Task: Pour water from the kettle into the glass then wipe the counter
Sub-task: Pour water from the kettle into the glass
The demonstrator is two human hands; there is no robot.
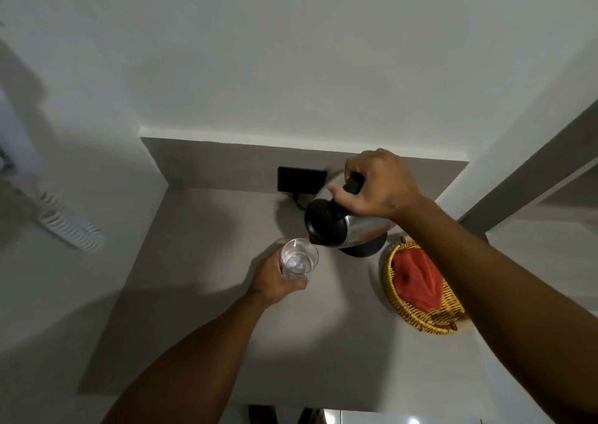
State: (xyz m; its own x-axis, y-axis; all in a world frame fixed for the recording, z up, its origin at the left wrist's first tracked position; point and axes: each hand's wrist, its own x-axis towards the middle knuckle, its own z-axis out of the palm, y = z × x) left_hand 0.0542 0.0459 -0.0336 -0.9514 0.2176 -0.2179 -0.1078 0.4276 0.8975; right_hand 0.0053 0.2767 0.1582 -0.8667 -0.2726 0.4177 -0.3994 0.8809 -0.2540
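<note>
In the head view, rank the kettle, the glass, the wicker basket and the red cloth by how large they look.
1. Wicker basket and kettle: too alike to split, with the kettle partly hidden behind the right hand.
2. Red cloth, lying in the basket.
3. Glass, in the left hand.

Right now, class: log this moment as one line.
step: pouring | right hand: kettle tilted | left hand: glass at spout | cloth: in basket

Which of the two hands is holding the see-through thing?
The left hand: it grips the clear glass, while the right hand holds the kettle by its black handle.
</note>
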